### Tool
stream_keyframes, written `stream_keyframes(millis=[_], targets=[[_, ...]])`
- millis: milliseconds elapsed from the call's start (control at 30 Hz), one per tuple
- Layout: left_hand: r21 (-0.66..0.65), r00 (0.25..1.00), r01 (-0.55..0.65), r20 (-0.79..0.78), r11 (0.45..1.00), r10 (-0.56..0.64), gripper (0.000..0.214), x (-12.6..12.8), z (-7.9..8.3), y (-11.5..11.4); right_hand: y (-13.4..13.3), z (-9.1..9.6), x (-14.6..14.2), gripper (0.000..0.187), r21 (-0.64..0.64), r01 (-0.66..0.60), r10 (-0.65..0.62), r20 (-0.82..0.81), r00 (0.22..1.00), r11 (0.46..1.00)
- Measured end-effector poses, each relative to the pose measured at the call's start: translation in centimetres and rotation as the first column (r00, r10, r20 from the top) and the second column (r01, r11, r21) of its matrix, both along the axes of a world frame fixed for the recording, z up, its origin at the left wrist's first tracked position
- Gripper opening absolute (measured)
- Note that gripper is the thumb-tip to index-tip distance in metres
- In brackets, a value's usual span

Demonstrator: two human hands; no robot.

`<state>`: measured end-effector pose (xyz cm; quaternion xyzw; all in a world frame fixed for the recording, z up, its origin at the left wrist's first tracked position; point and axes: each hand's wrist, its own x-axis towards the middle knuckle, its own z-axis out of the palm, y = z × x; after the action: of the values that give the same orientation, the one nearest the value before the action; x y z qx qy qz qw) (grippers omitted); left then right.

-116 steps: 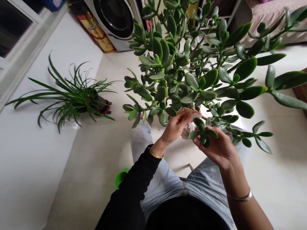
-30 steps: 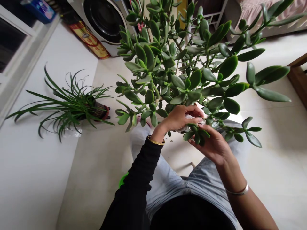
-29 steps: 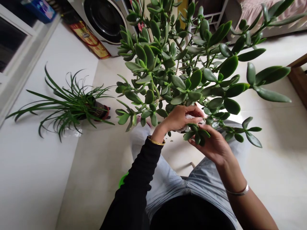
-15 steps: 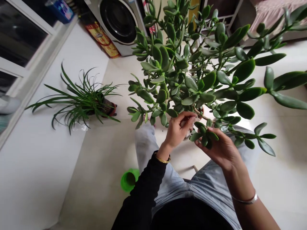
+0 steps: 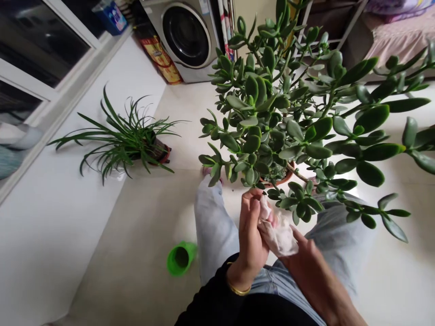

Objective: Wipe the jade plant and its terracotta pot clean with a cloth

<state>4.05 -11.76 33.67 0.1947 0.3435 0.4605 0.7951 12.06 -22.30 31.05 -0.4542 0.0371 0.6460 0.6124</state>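
Observation:
A crumpled white tissue [image 5: 281, 235] is bunched between my two hands, just below the jade plant. My left hand [image 5: 253, 233] is closed on its left side, with the thumb along the top. My right hand [image 5: 304, 256] grips it from the right; the tissue covers most of those fingers. Right above my hands spreads the jade plant [image 5: 251, 140], with thick oval green leaves. Its low branch [image 5: 301, 201] hangs close to my fingertips, apart from them. The plant's brown pot [image 5: 283, 181] shows partly under the leaves.
On the floor to the left stand a green cup [image 5: 177, 267] with something dark inside and a long-leaved potted plant [image 5: 125, 140]. A washing machine [image 5: 186, 38] is at the back, beside a yellow-and-red package [image 5: 161, 59]. My knees [image 5: 214, 213] flank the pot.
My right hand has let go of the leafy low branch. Both hands have drawn down and together around the tissue, which now shows more fully. The view has shifted a little left.

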Motion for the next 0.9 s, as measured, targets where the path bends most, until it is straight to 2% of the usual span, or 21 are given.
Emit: stream_keyframes(millis=[67, 167, 233, 267, 333, 400, 500, 533, 600, 667, 767, 833, 900], targets=[[0.021, 0.999, 0.043, -0.008, 0.999, -0.043, 0.022, -0.5, 0.0, -0.6, -0.4, 0.7, -1.2, 0.058, -0.002, 0.001, -0.001, 0.075, 0.997, 1.000], [0.129, 0.987, 0.108, -0.136, 0.986, -0.090, 0.024, -1.6, -0.3, -0.5, -0.5, 1.6, -1.2, 0.046, 0.001, 0.019, -0.019, 0.285, 0.958, 1.000], [0.233, 0.975, 0.086, -0.219, 0.969, -0.034, 0.021, -2.5, -0.6, 0.1, -0.4, 2.1, -0.2, 0.041, 0.034, 0.039, -0.050, 0.458, 0.887, 0.999], [0.289, 0.971, 0.050, -0.239, 0.956, 0.021, 0.019, -2.9, -0.7, 0.5, -0.3, 2.3, 0.4, 0.038, 0.053, 0.051, -0.072, 0.556, 0.828, 0.997], [0.379, 0.960, -0.047, -0.239, 0.924, 0.147, 0.015, -3.5, -0.8, 1.2, -0.2, 2.8, 1.6, 0.028, 0.097, 0.076, -0.123, 0.754, 0.645, 0.992], [0.420, 0.947, -0.130, -0.215, 0.898, 0.238, 0.013, -3.9, -0.6, 1.8, -0.1, 3.4, 2.4, 0.020, 0.152, 0.059, -0.163, 0.895, 0.414, 0.987], [0.431, 0.932, -0.212, -0.182, 0.877, 0.315, 0.013, -4.1, -0.2, 2.2, 0.1, 4.2, 3.0, 0.018, 0.159, 0.004, -0.159, 0.982, 0.100, 0.987], [0.439, 0.925, -0.233, -0.174, 0.868, 0.337, 0.015, -4.2, 0.0, 2.3, 0.2, 4.5, 3.1, 0.017, 0.134, -0.004, -0.134, 0.991, 0.024, 0.991], [0.451, 0.907, -0.271, -0.175, 0.850, 0.382, 0.019, -4.3, 0.2, 2.5, 0.3, 5.1, 3.3, 0.012, 0.096, 0.012, -0.095, 0.993, -0.072, 0.995], [0.438, 0.878, -0.314, -0.203, 0.842, 0.433, 0.023, -4.3, 0.3, 2.7, 0.5, 5.6, 3.6, 0.006, 0.110, 0.025, -0.107, 0.990, -0.094, 0.994], [0.392, 0.804, -0.424, -0.253, 0.816, 0.539, 0.028, -4.3, 0.4, 3.0, 0.8, 6.4, 4.2, 0.017, 0.190, 0.020, -0.189, 0.981, -0.041, 0.982], [0.342, 0.774, -0.480, -0.270, 0.808, 0.573, 0.031, -4.1, 0.6, 2.9, 1.0, 6.6, 4.5, 0.024, 0.206, 0.044, -0.209, 0.975, 0.077, 0.978], [0.227, 0.795, -0.491, -0.278, 0.841, 0.539, 0.032, -3.9, 0.8, 2.7, 1.2, 6.4, 4.6, 0.029, 0.212, 0.083, -0.227, 0.931, 0.284, 0.974]])
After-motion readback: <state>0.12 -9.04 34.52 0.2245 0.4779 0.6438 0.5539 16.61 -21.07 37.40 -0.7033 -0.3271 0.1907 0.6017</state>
